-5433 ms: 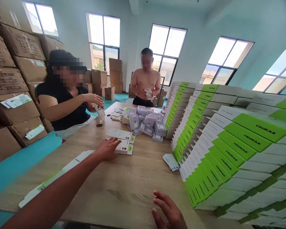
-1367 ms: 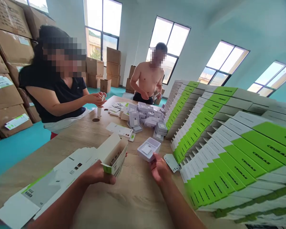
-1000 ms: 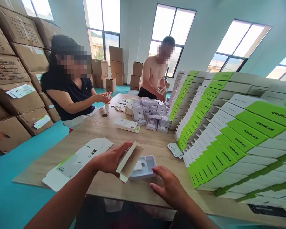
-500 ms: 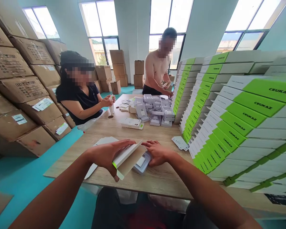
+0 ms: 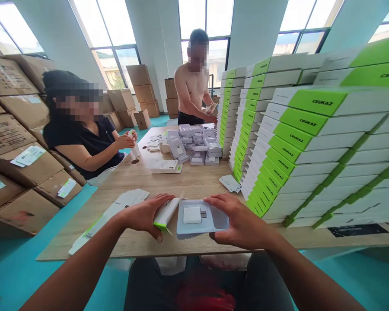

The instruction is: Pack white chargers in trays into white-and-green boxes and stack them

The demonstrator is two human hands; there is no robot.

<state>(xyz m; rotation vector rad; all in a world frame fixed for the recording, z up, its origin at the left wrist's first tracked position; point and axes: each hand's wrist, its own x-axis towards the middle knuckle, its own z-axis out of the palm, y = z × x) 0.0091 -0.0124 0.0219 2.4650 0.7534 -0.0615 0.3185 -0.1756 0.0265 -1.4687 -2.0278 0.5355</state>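
White box (image 5: 167,212) sits clamped in left fingers (image 5: 162,198) beside the tray (image 5: 194,235), which right fingers (image 5: 218,201) grip open side up, seemingly so the charger (image 5: 192,215) cannot spill.

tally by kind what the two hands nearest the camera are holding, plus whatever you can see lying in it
White-and-green carton, in the left hand: 1
Plastic tray, in the right hand: 1
White plug adapter, lying in the tray: 1
Total: 3
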